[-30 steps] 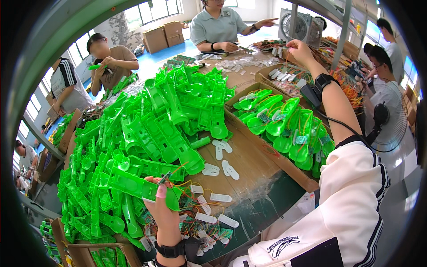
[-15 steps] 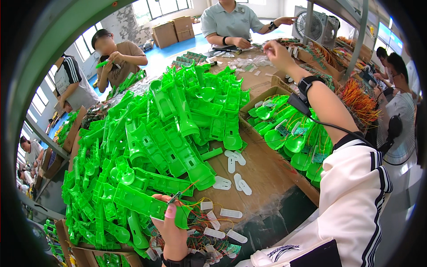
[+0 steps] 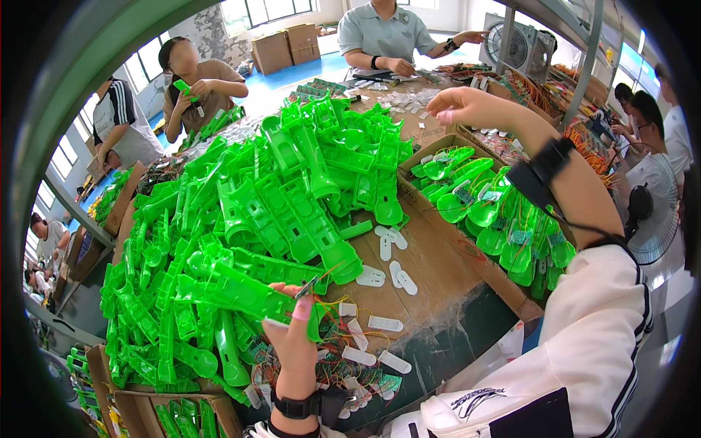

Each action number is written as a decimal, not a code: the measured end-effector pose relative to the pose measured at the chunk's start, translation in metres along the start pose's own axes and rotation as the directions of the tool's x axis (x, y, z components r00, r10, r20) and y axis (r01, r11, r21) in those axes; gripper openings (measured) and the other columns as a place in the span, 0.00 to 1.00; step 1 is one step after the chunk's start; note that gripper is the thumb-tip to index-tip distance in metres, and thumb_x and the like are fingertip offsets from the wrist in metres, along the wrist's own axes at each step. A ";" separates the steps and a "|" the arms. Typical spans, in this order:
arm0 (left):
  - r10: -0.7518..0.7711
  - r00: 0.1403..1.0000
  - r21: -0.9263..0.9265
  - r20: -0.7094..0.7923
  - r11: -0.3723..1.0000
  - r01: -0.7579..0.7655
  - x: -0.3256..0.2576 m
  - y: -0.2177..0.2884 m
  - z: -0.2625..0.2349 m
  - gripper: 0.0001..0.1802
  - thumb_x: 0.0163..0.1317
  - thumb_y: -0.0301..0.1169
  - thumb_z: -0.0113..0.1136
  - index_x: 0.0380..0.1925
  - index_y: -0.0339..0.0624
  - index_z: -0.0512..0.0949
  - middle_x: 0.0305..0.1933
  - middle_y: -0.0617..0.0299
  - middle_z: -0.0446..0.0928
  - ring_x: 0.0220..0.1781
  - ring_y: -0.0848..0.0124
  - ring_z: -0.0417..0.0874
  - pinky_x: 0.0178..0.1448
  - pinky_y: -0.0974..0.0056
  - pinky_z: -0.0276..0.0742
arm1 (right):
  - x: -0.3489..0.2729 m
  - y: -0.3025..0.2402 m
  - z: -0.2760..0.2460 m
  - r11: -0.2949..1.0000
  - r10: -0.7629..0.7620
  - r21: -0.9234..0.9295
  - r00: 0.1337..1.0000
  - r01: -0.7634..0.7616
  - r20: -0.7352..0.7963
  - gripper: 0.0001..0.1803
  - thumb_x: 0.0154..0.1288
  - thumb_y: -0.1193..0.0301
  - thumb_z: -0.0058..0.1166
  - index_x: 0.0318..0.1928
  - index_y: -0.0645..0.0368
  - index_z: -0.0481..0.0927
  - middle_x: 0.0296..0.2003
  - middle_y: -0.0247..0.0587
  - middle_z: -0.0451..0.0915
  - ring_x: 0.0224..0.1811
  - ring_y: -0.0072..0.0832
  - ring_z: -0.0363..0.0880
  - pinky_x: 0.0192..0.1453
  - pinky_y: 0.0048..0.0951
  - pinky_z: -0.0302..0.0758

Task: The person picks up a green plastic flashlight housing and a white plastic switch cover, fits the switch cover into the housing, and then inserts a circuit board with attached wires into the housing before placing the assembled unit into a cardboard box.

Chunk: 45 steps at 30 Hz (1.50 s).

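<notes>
The left hand [image 3: 294, 332] grips a long green casing [image 3: 241, 290] near its right end, thumb on the near side, with a small circuit board [image 3: 307, 289] and thin wires at the thumb tip; the casing lies at the right-hand front of a large heap of green casings [image 3: 285, 212], over the counter [image 3: 456, 332]; the right hand [image 3: 471, 107] is raised at the far right, fingers loosely bent and parted from the thumb, above the counter near a cardboard box [image 3: 471, 252]; just right of the left hand is a tangle of wires, small boards and white strips [image 3: 359, 355]; beyond it, flat white plastic pieces [image 3: 371, 277] lie between the heap and the cardboard box; inside that box, green casings fitted with boards and wires [image 3: 485, 208] stand packed in rows; at the lower left, another box [image 3: 139, 412] holds more green casings; across the counter, a person in a pale polo shirt [image 3: 383, 36] sits near a fan [image 3: 509, 44]; at the far left, a person in a brown top [image 3: 219, 77] holds a green piece [image 3: 182, 87].
</notes>
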<state>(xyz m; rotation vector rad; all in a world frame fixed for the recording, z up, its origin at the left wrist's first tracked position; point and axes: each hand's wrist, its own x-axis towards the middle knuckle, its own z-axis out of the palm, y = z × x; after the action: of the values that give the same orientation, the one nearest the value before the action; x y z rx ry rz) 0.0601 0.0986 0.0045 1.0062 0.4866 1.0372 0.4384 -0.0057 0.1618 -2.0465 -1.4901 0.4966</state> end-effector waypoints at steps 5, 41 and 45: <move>-0.007 0.998 -0.003 0.069 1.000 0.007 0.000 0.000 -0.004 0.21 0.50 0.22 0.60 0.44 0.37 0.64 0.36 0.61 0.72 0.38 0.74 0.72 0.44 0.69 0.67 | -0.125 -0.134 0.103 0.957 -0.285 -0.025 0.953 0.289 0.107 0.17 0.57 0.70 0.51 0.47 0.61 0.71 0.38 0.40 0.76 0.41 0.30 0.76 0.44 0.29 0.72; -0.113 0.939 -0.162 0.324 0.972 0.173 0.003 -0.010 -0.007 0.17 0.50 0.22 0.48 0.42 0.38 0.64 0.30 0.59 0.68 0.31 0.70 0.71 0.39 0.63 0.69 | -0.072 -0.075 0.283 0.328 0.151 0.894 0.917 0.306 -0.369 0.11 0.60 0.75 0.50 0.44 0.66 0.74 0.33 0.37 0.78 0.32 0.19 0.76 0.37 0.19 0.73; -0.162 0.890 -0.255 0.427 0.922 0.290 0.003 -0.008 -0.007 0.21 0.58 0.41 0.44 0.47 0.38 0.62 0.32 0.57 0.68 0.30 0.68 0.71 0.36 0.62 0.68 | -0.076 -0.078 0.282 0.199 0.075 0.932 0.944 0.302 -0.322 0.11 0.60 0.76 0.50 0.43 0.65 0.75 0.34 0.38 0.78 0.34 0.21 0.77 0.40 0.21 0.74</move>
<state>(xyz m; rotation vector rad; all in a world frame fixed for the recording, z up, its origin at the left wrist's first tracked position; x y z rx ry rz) 0.0599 0.1028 -0.0052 0.8222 0.0920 0.6444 0.1905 0.0017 -0.0109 -0.8429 -0.6918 0.7634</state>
